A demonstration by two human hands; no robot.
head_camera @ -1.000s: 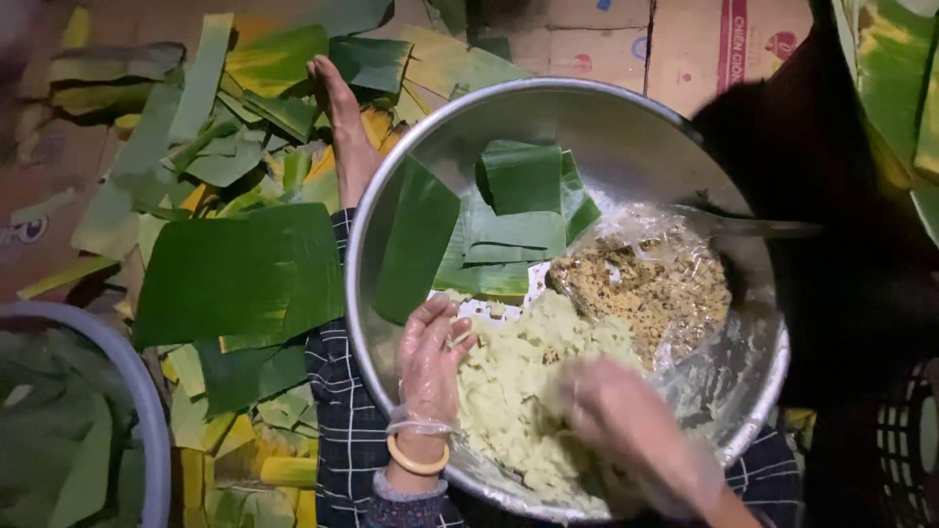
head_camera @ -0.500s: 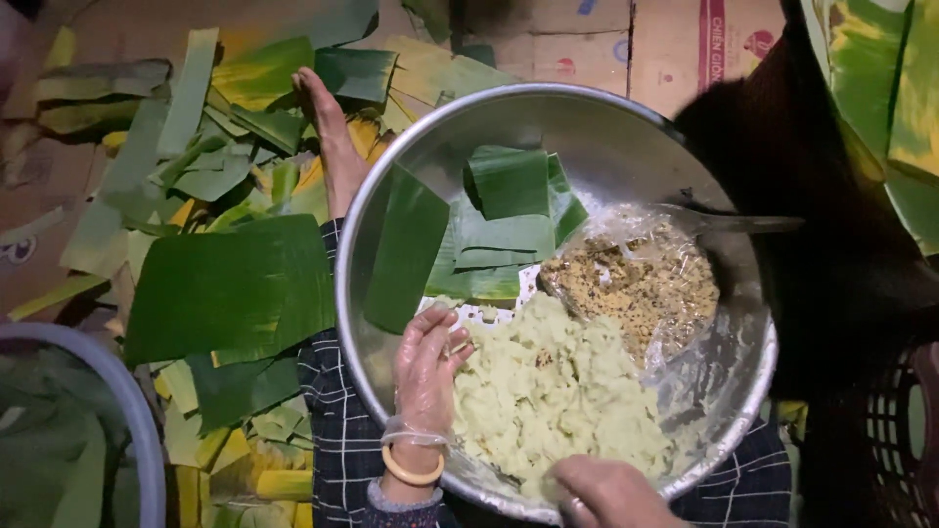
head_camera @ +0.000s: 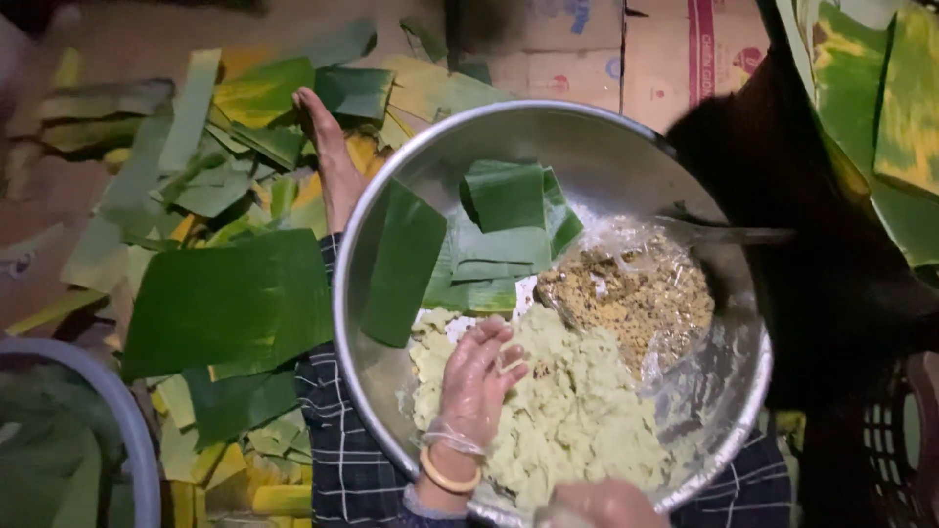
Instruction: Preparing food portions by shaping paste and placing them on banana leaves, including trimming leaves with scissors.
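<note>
**Right hand slips to the bowl's near rim; left hand stays on the mash**

Since the earlier frames the right hand (head_camera: 606, 504) has dropped out of the bowl toward the near edge, so only its knuckles show now; I cannot tell whether it is open or holding anything. The left hand (head_camera: 479, 376), in a thin clear glove with a tan bangle at the wrist, remains in the same spot, fingers loosely spread and lying flat on the pale mash (head_camera: 567, 411), gripping nothing.

Counted: 1 large steel bowl (head_camera: 391, 244), resting on the lap over a dark checked cloth (head_camera: 337, 445); 2 fillings inside it, the pale yellow-green mash heaped lumpy and moist against the near wall, and 1 brown crumbly mixture (head_camera: 626, 293) lying on a clear plastic bag toward the right wall. 1 spoon handle (head_camera: 729, 235) juts over the right rim. 1 stack of folded banana leaf pieces (head_camera: 504, 220) sits at the far side of the bowl, and 1 long leaf strip (head_camera: 401, 264) leans on its left wall. 1 bare foot (head_camera: 328, 156) rests among scattered leaf trimmings (head_camera: 215, 293) left of the bowl. Cardboard boxes (head_camera: 626, 49) stand beyond it.
</note>
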